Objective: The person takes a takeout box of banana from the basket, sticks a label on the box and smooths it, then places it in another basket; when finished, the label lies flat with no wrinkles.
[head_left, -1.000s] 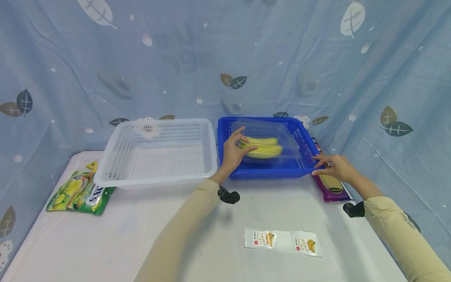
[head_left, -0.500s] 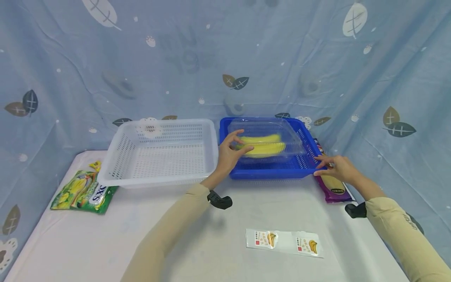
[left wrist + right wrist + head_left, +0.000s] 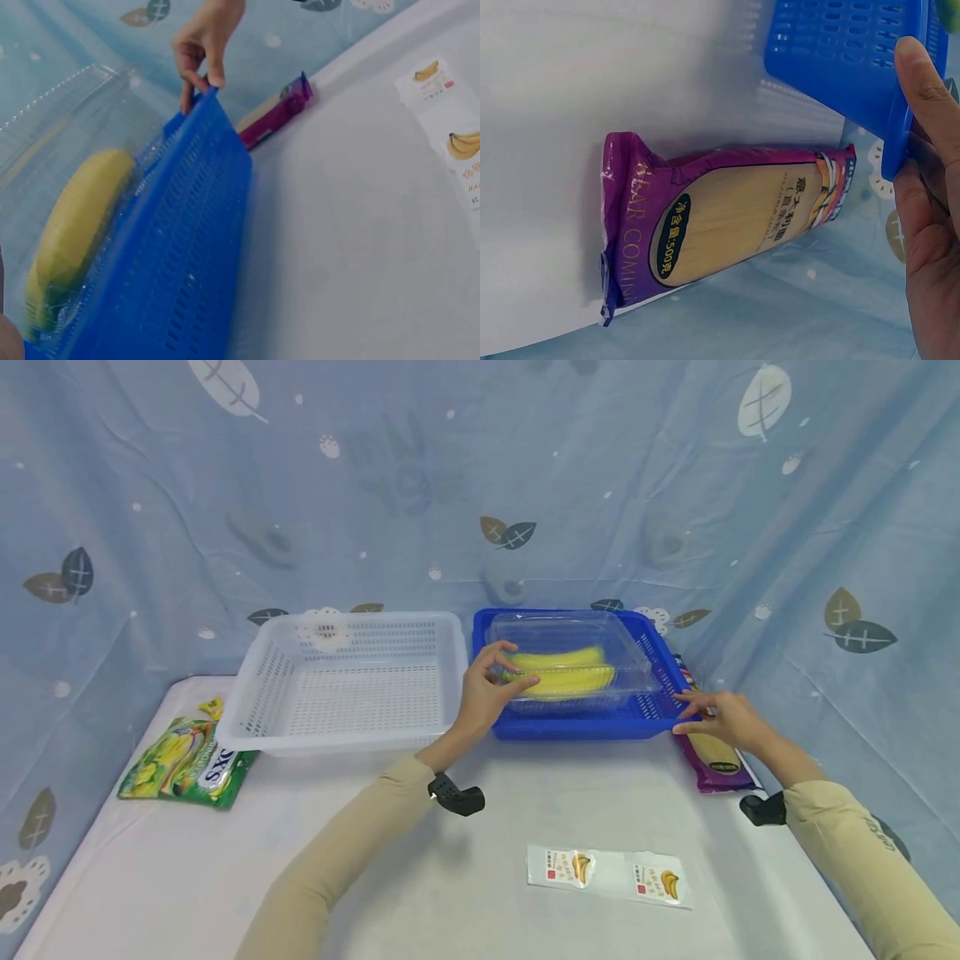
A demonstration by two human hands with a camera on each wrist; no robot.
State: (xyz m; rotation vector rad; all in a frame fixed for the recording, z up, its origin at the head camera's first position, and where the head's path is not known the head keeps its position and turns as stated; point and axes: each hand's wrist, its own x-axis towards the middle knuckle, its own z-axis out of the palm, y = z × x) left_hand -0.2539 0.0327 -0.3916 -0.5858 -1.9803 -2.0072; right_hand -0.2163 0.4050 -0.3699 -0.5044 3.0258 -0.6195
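In the head view my left hand [image 3: 483,693] pinches the left end of a clear plastic clamshell box [image 3: 562,628], thumb in front and fingers behind. Yellow bananas [image 3: 566,681] lie inside that box, which sits within the blue basket [image 3: 577,727]. My right hand [image 3: 726,720] grips the basket's front right corner, with the thumb over the rim in the right wrist view. Beside this corner lies a purple packet of spaghetti [image 3: 727,217]. Only a sliver of the left hand shows in the left wrist view.
Left of the blue basket stands a white basket [image 3: 352,747]. A green candy bag [image 3: 191,764] lies partly behind its left corner. Nearer me, a strip of banana-printed labels [image 3: 609,875] lies flat on the white table [image 3: 420,902]. A blue patterned curtain [image 3: 405,527] hangs behind.
The clear box has shifted slightly right and levelled out inside the blue basket. My left hand and forearm have moved a little left, while the right hand keeps its grip on the corner.
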